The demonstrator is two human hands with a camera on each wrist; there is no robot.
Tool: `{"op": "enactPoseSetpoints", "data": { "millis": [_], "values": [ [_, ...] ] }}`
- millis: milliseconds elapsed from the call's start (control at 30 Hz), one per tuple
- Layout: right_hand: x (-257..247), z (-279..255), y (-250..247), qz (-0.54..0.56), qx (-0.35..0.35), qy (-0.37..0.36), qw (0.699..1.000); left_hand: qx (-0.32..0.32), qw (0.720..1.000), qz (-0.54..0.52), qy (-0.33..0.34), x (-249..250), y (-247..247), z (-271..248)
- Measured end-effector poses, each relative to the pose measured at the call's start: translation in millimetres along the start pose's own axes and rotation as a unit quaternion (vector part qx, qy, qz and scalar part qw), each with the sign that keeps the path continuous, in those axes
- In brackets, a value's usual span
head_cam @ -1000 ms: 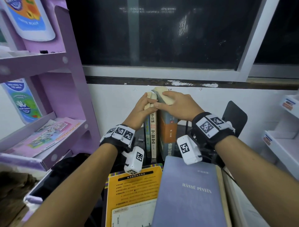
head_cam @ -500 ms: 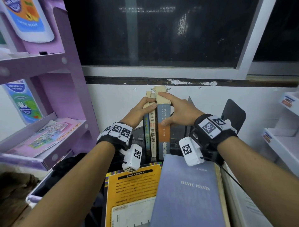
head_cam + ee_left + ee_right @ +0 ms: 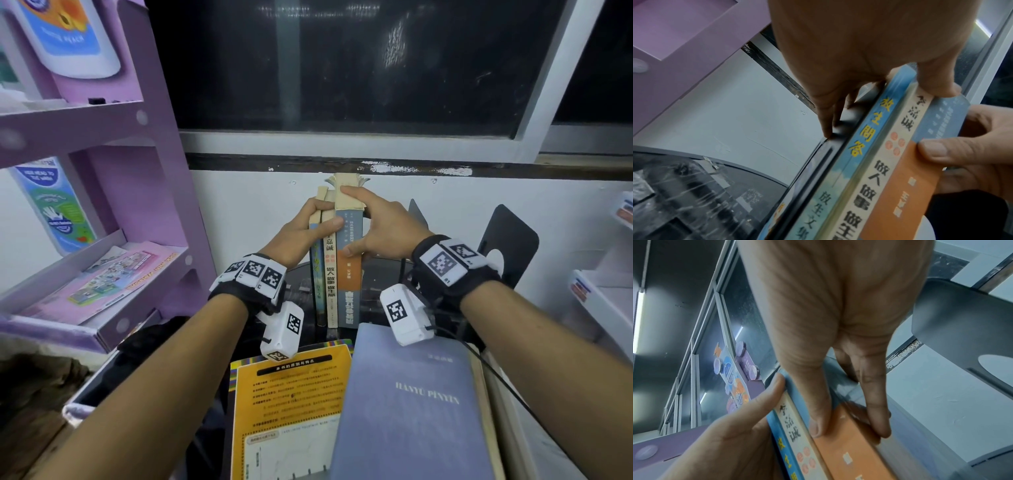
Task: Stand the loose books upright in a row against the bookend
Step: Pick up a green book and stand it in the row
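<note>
While upright, glossy books [image 3: 337, 274] meet both hands' grip.

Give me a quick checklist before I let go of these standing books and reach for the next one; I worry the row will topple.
1. Three standing books upright, spines together: ok.
2. Left hand grips the row's left side: ok.
3. Right hand holds the orange-and-blue spined book: ok.
4. Row pressed against a black metal bookend: cannot tell.
5. Next loose book, the grey-blue hardcover, lies flat nearby: ok.
</note>
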State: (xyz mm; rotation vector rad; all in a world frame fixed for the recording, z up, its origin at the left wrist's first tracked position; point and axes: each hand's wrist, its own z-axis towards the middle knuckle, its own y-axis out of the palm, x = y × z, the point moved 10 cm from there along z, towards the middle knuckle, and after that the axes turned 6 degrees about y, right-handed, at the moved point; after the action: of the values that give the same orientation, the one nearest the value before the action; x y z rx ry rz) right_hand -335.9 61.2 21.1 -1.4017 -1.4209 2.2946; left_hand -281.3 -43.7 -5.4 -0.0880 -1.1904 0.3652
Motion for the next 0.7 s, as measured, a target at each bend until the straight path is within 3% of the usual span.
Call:
{"op": "enactPoseSetpoints", "data": {
  "millis": [700],
  "values": [
    [-4.3,-11.9,1.9,0.038,-0.019,0.015,0.999,0.014,0.997,0.08,0.017,5.4,-2.9,-5.4]
  ]
}}
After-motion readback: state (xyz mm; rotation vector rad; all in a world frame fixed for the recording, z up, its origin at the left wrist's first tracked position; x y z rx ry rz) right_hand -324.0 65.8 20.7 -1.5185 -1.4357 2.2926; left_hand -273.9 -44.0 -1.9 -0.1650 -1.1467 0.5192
